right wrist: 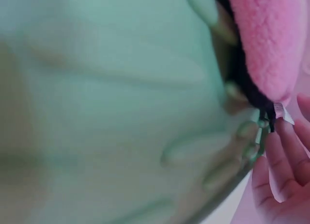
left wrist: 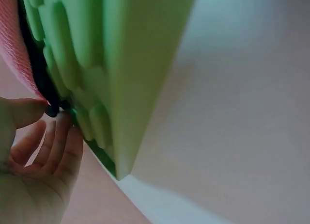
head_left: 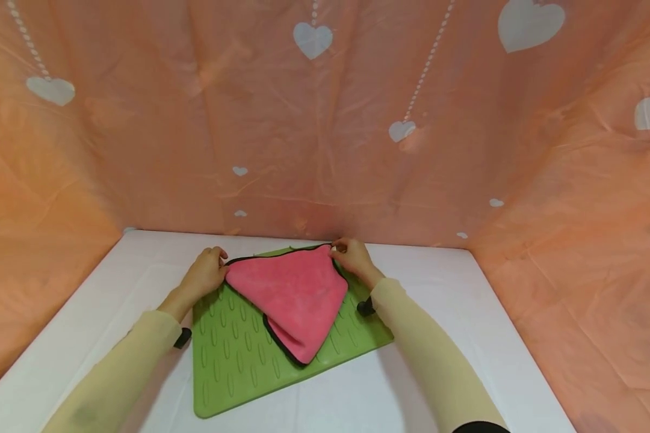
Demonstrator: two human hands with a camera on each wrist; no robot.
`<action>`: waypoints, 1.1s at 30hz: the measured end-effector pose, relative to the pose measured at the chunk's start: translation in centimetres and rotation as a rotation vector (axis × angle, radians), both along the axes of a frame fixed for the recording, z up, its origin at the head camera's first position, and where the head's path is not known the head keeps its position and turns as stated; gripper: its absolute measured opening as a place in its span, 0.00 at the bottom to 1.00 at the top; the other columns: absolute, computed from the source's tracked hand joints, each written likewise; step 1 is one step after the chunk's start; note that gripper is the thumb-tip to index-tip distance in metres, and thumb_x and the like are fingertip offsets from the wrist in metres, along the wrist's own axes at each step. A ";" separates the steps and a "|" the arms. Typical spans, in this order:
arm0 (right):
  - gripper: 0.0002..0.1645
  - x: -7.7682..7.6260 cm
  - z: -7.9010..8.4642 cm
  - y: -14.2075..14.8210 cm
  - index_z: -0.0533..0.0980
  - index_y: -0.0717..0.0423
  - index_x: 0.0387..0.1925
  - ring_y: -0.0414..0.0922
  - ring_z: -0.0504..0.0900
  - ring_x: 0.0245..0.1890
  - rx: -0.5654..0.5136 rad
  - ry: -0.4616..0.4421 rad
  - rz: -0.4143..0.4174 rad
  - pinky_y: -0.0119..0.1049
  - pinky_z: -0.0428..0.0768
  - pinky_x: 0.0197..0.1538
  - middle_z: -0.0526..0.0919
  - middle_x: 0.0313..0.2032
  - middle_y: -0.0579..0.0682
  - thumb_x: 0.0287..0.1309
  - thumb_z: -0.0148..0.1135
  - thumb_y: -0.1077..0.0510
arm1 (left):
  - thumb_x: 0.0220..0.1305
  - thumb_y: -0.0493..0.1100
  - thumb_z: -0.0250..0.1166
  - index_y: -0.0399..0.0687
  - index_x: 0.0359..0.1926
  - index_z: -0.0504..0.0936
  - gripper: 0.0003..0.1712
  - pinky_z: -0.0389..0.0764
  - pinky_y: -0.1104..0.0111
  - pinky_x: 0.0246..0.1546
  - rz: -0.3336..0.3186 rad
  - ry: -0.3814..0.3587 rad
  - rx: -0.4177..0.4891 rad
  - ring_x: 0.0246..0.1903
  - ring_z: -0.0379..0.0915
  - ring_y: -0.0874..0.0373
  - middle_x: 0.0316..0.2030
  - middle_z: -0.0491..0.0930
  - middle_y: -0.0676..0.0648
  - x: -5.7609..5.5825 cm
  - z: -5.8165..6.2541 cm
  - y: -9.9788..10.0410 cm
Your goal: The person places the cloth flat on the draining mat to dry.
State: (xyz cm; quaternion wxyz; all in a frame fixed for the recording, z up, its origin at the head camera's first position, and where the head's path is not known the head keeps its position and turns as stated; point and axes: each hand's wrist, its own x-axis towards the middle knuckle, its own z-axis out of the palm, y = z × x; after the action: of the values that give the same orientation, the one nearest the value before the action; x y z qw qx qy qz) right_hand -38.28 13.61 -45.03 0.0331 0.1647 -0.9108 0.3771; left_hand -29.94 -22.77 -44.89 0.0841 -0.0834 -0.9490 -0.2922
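A pink plush cloth (head_left: 295, 288) with black edging lies over a green mat (head_left: 233, 367) that has raised oval ridges. The cloth's lower end narrows to a point, with a fold showing at its left side. My left hand (head_left: 203, 270) pinches the cloth's upper left corner between thumb and fingers, by the black edging (left wrist: 41, 78) in the left wrist view. At the upper right corner, my right hand (head_left: 355, 257) grips the cloth beside a small white tag (right wrist: 286, 115). Straight fingers (right wrist: 286, 156) show under that corner in the right wrist view.
The mat sits askew on a white table (head_left: 444, 288). Orange sheeting (head_left: 314, 132) printed with pale hearts rises behind the table and along both sides. Black bands (head_left: 366, 307) show at the wrists, below beige sleeves (head_left: 422, 337).
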 end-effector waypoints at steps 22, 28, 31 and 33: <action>0.11 8.6 0.9 3.8 0.86 0.59 0.47 0.45 0.84 0.39 0.070 0.075 0.233 0.34 0.80 0.38 0.86 0.43 0.51 0.66 0.70 0.59 | 0.61 0.28 0.72 0.38 0.45 0.81 0.12 0.85 0.62 0.37 -0.285 0.266 -0.072 0.38 0.82 0.54 0.39 0.80 0.46 7.6 0.2 4.0; 0.09 10.9 0.6 3.6 0.85 0.57 0.46 0.43 0.82 0.40 0.085 0.097 0.354 0.34 0.81 0.43 0.85 0.41 0.48 0.66 0.71 0.60 | 0.61 0.33 0.75 0.42 0.44 0.81 0.13 0.85 0.65 0.39 -0.414 0.256 -0.142 0.38 0.81 0.58 0.40 0.81 0.49 8.9 -0.2 4.9; 0.09 11.8 0.5 3.3 0.85 0.55 0.46 0.44 0.82 0.45 0.113 0.099 0.409 0.38 0.82 0.50 0.85 0.43 0.47 0.66 0.71 0.58 | 0.62 0.34 0.74 0.45 0.44 0.82 0.12 0.85 0.65 0.40 -0.457 0.235 -0.178 0.39 0.81 0.59 0.40 0.82 0.51 9.3 -0.3 5.3; 0.09 12.1 0.3 3.1 0.85 0.55 0.47 0.45 0.82 0.48 0.138 0.107 0.447 0.41 0.81 0.54 0.85 0.45 0.47 0.67 0.71 0.58 | 0.63 0.35 0.74 0.47 0.45 0.83 0.11 0.85 0.63 0.43 -0.489 0.219 -0.195 0.41 0.81 0.59 0.41 0.83 0.52 9.3 -0.3 5.4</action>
State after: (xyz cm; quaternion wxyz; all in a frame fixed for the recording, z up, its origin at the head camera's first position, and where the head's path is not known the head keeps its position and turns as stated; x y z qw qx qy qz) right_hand -26.16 16.75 -44.69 -0.0142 0.3841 -0.8722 0.3026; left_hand -20.65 -17.38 -45.23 0.1045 -0.3486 -0.9097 -0.2003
